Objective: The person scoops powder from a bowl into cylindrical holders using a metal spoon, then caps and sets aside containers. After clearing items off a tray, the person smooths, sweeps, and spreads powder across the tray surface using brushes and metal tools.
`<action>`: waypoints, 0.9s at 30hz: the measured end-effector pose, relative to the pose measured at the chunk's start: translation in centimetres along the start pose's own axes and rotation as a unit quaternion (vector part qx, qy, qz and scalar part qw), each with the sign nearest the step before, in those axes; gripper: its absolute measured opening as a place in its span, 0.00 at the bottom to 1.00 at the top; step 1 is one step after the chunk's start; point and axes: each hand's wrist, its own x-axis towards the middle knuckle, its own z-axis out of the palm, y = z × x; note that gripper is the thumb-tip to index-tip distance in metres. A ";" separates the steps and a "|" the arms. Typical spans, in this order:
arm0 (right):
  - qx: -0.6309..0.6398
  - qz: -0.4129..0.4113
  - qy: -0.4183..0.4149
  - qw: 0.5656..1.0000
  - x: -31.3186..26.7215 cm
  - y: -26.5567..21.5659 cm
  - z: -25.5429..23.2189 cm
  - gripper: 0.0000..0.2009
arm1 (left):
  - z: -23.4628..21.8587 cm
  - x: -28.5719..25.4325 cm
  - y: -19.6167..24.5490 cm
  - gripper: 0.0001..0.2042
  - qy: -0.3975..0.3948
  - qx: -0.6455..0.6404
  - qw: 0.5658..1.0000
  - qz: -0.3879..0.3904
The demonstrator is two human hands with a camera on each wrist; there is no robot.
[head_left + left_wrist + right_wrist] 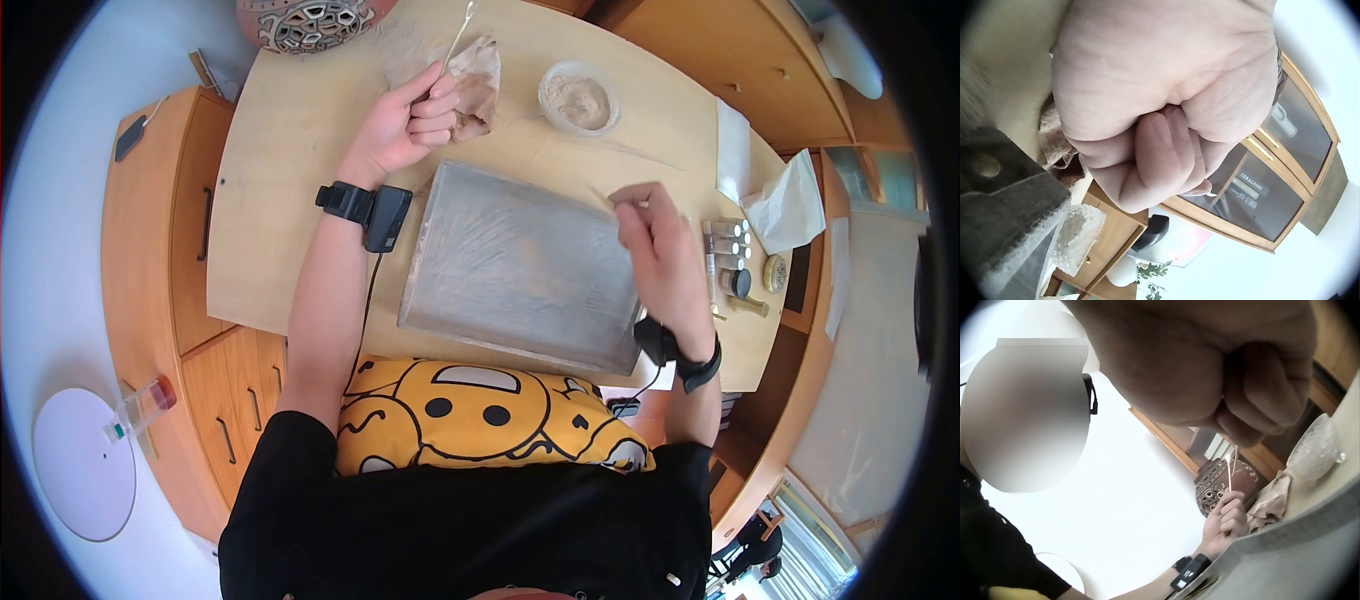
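Note:
My left hand [425,120] is raised over the far left of the table, fingers curled. It pinches a thin stick-like tool [459,38] with a small pale, spoon-like tip pointing up and away. Over the right end of a shallow grey rectangular tray [525,265] is my right hand [660,245], slightly blurred, its fingers bent inward. A thin, pointed sliver [597,191] juts from its fingertips; I cannot tell what kind of thing it is. Pale streaks mark the tray's flat surface. In the left wrist view, the left fingers [1166,150] fold toward the palm.
Crumpled brown paper [475,88] lies beyond the tray, beside a clear bowl [580,98] of beige powder. A patterned round pot [315,22] stands at the far left. Small capped jars [728,245] and white paper [787,205] are at the right. A yellow cushion [490,412] lies against the near edge.

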 end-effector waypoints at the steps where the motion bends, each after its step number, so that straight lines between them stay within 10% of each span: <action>1: -0.010 0.016 0.015 1.000 0.7 0.1 -0.4 0.06 | 0.0 0.0 0.0 0.16 0.001 -0.002 1.000 -0.001; 12: 0.175 0.114 0.045 0.977 7.3 6.6 -2.0 0.15 | -0.2 0.0 0.6 0.14 0.020 0.100 0.992 0.078; 18: 0.100 0.061 0.139 0.983 6.1 7.4 -3.2 0.17 | 0.3 0.5 0.4 0.12 0.038 0.186 0.980 0.057; 27: -0.204 0.069 0.048 0.975 0.1 12.7 -3.7 0.14 | 0.1 1.1 0.0 0.12 0.040 0.210 0.974 0.078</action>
